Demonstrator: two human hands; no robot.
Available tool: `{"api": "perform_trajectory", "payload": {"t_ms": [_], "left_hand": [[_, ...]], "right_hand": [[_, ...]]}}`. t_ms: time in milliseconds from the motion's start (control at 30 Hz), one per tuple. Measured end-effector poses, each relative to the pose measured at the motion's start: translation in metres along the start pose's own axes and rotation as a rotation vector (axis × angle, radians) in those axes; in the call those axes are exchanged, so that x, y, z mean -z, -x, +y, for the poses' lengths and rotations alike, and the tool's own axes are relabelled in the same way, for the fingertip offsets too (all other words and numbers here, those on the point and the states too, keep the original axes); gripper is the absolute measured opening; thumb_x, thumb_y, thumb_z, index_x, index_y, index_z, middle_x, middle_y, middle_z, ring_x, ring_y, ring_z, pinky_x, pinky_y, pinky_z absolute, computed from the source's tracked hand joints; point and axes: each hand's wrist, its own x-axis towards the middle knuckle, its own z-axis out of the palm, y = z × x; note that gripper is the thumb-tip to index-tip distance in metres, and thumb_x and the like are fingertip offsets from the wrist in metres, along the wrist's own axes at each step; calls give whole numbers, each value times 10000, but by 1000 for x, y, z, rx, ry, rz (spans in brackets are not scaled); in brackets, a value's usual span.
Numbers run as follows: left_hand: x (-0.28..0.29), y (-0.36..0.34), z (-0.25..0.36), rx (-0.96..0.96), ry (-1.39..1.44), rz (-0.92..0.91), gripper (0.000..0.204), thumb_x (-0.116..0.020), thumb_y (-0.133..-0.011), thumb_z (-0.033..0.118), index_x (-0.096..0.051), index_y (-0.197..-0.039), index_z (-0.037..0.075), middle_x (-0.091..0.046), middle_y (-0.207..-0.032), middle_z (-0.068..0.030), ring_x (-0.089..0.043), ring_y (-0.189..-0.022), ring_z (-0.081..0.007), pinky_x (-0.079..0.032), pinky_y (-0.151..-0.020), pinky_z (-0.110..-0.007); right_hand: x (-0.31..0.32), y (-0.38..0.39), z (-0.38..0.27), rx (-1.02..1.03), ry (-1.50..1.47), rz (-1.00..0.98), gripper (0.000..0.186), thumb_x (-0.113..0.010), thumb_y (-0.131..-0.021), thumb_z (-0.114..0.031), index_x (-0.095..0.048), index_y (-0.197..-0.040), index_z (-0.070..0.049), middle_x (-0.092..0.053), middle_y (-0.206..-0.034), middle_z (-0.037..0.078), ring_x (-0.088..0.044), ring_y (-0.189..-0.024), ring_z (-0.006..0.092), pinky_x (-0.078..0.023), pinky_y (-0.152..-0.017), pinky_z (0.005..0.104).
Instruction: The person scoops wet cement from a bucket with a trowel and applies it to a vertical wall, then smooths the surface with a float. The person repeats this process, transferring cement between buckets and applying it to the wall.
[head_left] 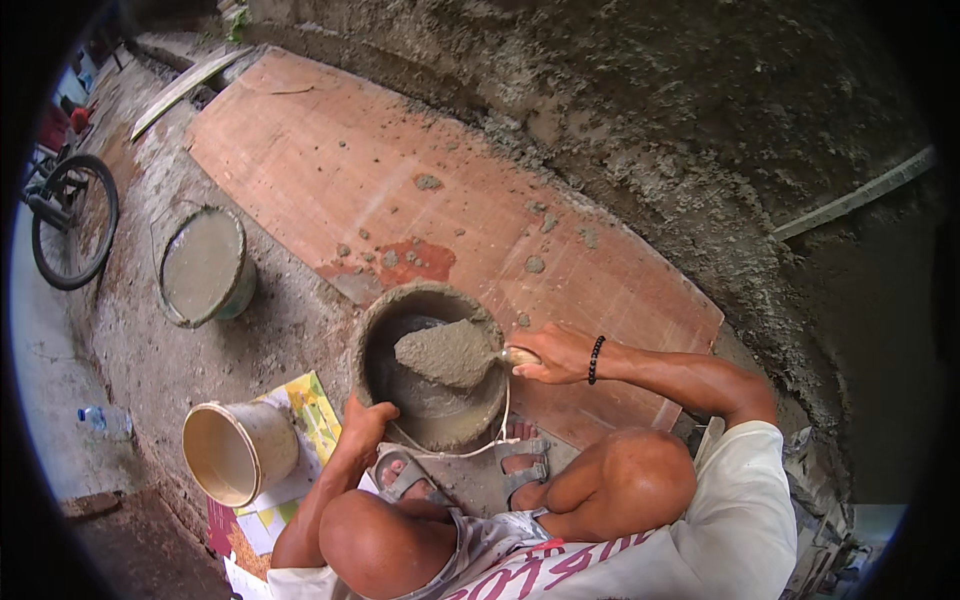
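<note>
My right hand [550,352] is wrapped round the wooden handle of a trowel [440,352], whose blade carries a heap of wet grey mortar inside the bucket [372,310] in front of me. My left hand [372,415] grips that bucket's left rim, thumb over the edge. The bucket's inside is smeared with mortar, and its handle hangs toward me. Beyond it lies a reddish board [320,160] spattered with grey lumps. To the left are a bucket of grey slurry [203,265] and a cream bucket [258,448] beside papers [312,395]. My sandalled feet are just below the bucket.
A bicycle [75,220] stands at the far left, with a plastic bottle [92,420] lower down. A long plank [180,92] lies at upper left. A rough, mortar-crusted edge [620,120] runs along the board's far side, with a strip [850,195] at right.
</note>
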Motion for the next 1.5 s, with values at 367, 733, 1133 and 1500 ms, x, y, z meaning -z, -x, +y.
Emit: {"api": "perform_trajectory", "payload": {"t_ms": [367,733,1133,1500], "left_hand": [[24,-8,11,126,102,93,315,-578,-712,-61,-526,-1019,-112,-587,-831,-153,-614,-642,-266,-542,-539,-401],[-8,36,104,211,6,67,347,-572,-664,-46,-529,-1008,-37,-521,-758,-100,-514,-580,-214,-425,-434,-381],[-28,265,310,132,-30,26,520,-585,-691,-18,-471,-1199,-15,-558,-794,-124,-531,-541,-232,-444,-366,-350],[-55,403,448,2,-9,-32,383,-575,-718,-13,-542,-1099,2,-545,-832,-87,-559,-680,-220,-516,-477,-354]], "right_hand": [[231,111,-88,33,-54,154,421,-729,-796,-220,-564,-1110,5,-657,-860,161,-649,-803,311,-492,-711,397],[530,307,-215,-529,370,917,507,-644,-870,-356,-577,-1190,32,-551,-841,4,-514,-727,92,-427,-630,249],[383,228,-313,-291,497,118,367,-651,-788,-120,-576,-1142,-59,-527,-940,173,-594,-858,362,-494,-737,423],[338,243,-371,-155,252,-42,281,-609,-733,-176,-636,-928,24,-650,-788,295,-660,-803,424,-528,-726,493]]}}
